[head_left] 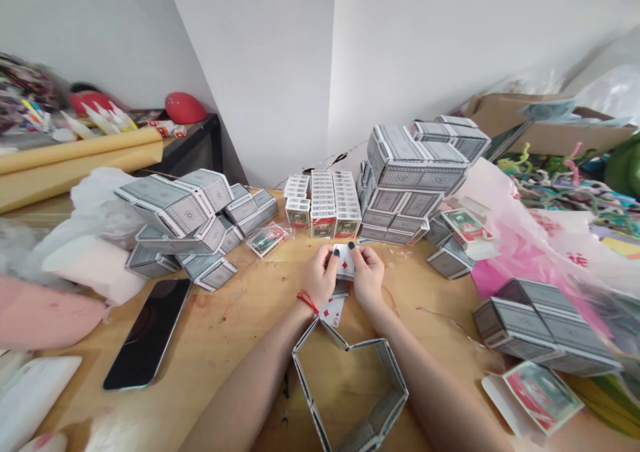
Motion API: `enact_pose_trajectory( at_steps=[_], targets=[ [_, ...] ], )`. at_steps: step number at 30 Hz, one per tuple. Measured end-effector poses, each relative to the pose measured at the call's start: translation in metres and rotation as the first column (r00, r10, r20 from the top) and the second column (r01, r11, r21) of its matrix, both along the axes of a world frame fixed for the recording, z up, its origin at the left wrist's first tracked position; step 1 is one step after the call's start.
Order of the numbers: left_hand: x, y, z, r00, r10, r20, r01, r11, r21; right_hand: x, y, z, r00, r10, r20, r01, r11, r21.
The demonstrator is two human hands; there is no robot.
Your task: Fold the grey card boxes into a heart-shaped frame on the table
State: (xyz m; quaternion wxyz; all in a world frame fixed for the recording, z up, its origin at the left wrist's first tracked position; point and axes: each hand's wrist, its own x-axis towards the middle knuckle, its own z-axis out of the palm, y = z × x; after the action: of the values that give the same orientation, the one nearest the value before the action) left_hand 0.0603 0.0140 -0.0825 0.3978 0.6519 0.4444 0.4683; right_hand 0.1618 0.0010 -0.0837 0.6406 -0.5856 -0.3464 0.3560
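My left hand (321, 277) and my right hand (367, 275) meet over the middle of the wooden table (225, 332). Together they pinch a small stack of playing cards (345, 263), a red diamond card facing up. Both hands are closed on it, thumbs on top. Another diamond card (333, 311) lies on the table just under my left wrist. In front of my forearms sits a heart-shaped frame (350, 392) made of folded cards, hollow in the middle.
Stacks of small card boxes (323, 205) stand beyond my hands. Grey folded-card shapes are piled at the left (185, 219), right (415, 179) and near right (540, 325). A black phone (149, 332) lies at the left. Pink plastic bag (505, 252) at right.
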Motion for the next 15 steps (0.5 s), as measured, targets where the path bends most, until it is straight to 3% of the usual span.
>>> enact_pose_trajectory(
  at_steps=[10,15],
  targets=[
    [-0.0035,0.0009,-0.0041,0.996,0.032,0.08,-0.035,0.998,0.044,0.0009,0.0008,0.0032,0.979,0.19,-0.079,-0.186,0.981,0.059],
    [-0.0045,0.0037,-0.0054,0.991,0.1,0.09,-0.101,0.995,0.011,-0.0013,-0.0015,0.0045,0.945,0.255,-0.205,-0.247,0.967,0.064]
  ],
)
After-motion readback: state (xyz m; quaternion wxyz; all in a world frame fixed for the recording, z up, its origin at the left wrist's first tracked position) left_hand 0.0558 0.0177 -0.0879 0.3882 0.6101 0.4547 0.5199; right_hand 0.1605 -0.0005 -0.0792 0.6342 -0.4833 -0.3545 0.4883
